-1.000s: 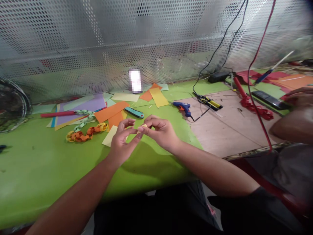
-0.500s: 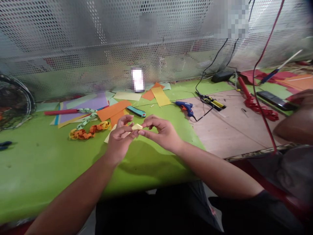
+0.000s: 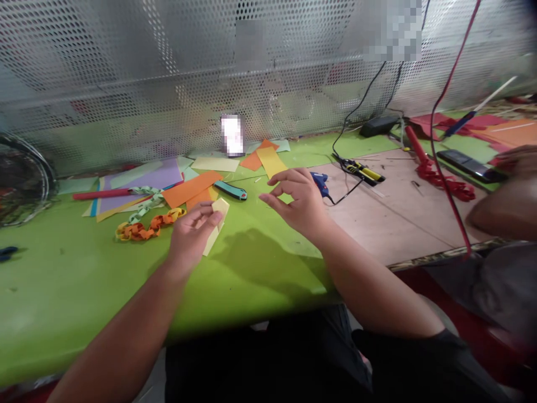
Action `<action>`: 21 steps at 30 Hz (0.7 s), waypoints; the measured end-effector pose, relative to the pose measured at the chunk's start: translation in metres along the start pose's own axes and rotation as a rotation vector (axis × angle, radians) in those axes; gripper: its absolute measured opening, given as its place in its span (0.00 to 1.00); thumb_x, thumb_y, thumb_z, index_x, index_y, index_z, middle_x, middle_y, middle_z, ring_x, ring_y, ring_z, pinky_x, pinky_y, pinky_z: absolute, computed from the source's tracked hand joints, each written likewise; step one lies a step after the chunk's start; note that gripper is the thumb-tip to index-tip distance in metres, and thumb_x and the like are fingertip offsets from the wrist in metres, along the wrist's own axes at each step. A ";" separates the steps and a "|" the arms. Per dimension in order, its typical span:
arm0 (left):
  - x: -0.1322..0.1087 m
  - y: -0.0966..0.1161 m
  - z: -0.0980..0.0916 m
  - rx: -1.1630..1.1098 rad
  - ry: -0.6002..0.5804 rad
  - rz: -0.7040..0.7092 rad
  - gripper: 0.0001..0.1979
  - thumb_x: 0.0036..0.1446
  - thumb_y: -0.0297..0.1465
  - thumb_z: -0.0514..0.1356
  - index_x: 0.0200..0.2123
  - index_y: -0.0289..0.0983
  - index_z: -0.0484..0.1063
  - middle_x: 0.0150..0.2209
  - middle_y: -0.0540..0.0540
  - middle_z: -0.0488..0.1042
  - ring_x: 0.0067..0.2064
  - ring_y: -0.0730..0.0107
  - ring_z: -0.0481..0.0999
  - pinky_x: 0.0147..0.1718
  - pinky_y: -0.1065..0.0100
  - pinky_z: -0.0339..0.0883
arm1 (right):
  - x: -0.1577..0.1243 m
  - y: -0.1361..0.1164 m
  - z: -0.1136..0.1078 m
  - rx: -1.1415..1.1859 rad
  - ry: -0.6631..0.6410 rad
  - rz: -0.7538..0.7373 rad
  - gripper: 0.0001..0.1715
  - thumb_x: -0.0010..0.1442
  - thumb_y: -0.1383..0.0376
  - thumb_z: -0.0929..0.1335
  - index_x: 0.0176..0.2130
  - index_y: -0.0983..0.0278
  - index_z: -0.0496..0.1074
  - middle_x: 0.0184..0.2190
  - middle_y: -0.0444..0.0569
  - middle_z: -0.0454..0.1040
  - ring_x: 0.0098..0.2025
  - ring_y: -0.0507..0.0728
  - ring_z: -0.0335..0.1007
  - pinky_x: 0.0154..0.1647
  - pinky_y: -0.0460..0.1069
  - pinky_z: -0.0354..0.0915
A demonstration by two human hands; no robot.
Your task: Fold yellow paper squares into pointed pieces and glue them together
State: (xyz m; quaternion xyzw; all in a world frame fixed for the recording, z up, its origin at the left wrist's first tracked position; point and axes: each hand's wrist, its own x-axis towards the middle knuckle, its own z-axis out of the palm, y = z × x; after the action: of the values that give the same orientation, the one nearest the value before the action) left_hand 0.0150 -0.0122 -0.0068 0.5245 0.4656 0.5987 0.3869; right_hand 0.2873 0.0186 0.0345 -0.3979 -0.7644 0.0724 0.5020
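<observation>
A folded pale yellow paper strip (image 3: 220,208) is pinched between the thumb and fingers of my left hand (image 3: 191,232), its lower end hanging below the thumb. To the right, my right hand (image 3: 297,201) hovers above the table with thumb and fingers apart and nothing between them. Partly hidden behind that hand is a blue glue gun (image 3: 321,183). A teal utility knife (image 3: 230,190) lies just beyond the paper. Left of my left hand, an orange and yellow paper chain (image 3: 146,226) rests on the green table (image 3: 117,296).
Coloured paper sheets (image 3: 138,173) spread along the back, near a lit phone (image 3: 232,135). A yellow-black tool (image 3: 364,172) and cables lie at right. A red cord (image 3: 447,151) hangs there, near another person's arm (image 3: 499,207). Dark-handled scissors (image 3: 7,253) sit far left.
My right hand has let go of the yellow paper and moved right and up. My left hand has turned and lowered slightly, still gripping the paper, which now shows more of its length.
</observation>
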 end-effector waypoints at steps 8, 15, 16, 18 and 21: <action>-0.006 0.001 0.002 0.058 -0.114 -0.027 0.12 0.56 0.43 0.73 0.33 0.41 0.82 0.36 0.48 0.79 0.38 0.65 0.76 0.40 0.64 0.72 | -0.006 -0.020 0.009 0.029 -0.162 -0.121 0.13 0.70 0.59 0.72 0.53 0.57 0.79 0.64 0.57 0.71 0.67 0.67 0.64 0.68 0.66 0.62; -0.008 0.003 0.001 0.125 -0.146 -0.132 0.14 0.53 0.44 0.75 0.37 0.41 0.84 0.35 0.47 0.80 0.34 0.66 0.76 0.35 0.66 0.70 | -0.008 -0.025 0.025 0.135 -0.202 -0.135 0.02 0.67 0.61 0.75 0.39 0.54 0.84 0.57 0.50 0.78 0.62 0.65 0.68 0.64 0.64 0.66; -0.006 0.003 0.000 0.110 -0.101 -0.136 0.15 0.53 0.44 0.76 0.37 0.41 0.84 0.34 0.48 0.80 0.34 0.67 0.76 0.34 0.67 0.70 | -0.007 -0.024 0.023 0.159 -0.183 -0.130 0.04 0.67 0.61 0.75 0.38 0.54 0.84 0.55 0.50 0.80 0.60 0.65 0.70 0.63 0.64 0.67; -0.001 0.001 -0.003 0.062 0.017 -0.153 0.16 0.52 0.44 0.76 0.38 0.41 0.84 0.35 0.48 0.80 0.34 0.68 0.76 0.35 0.67 0.70 | -0.004 -0.018 0.016 0.181 -0.116 -0.102 0.04 0.67 0.62 0.75 0.37 0.55 0.84 0.49 0.50 0.82 0.54 0.64 0.74 0.58 0.63 0.69; 0.007 -0.002 -0.008 0.007 0.137 -0.172 0.20 0.49 0.44 0.78 0.41 0.40 0.84 0.38 0.47 0.82 0.37 0.69 0.78 0.40 0.67 0.72 | 0.002 0.000 -0.001 0.104 0.048 -0.046 0.05 0.65 0.61 0.76 0.34 0.56 0.83 0.39 0.50 0.83 0.46 0.63 0.76 0.53 0.63 0.70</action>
State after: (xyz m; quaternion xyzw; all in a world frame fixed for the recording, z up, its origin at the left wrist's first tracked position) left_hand 0.0063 -0.0058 -0.0064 0.4421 0.5362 0.5960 0.4023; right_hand 0.2882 0.0196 0.0366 -0.3552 -0.7564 0.0908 0.5417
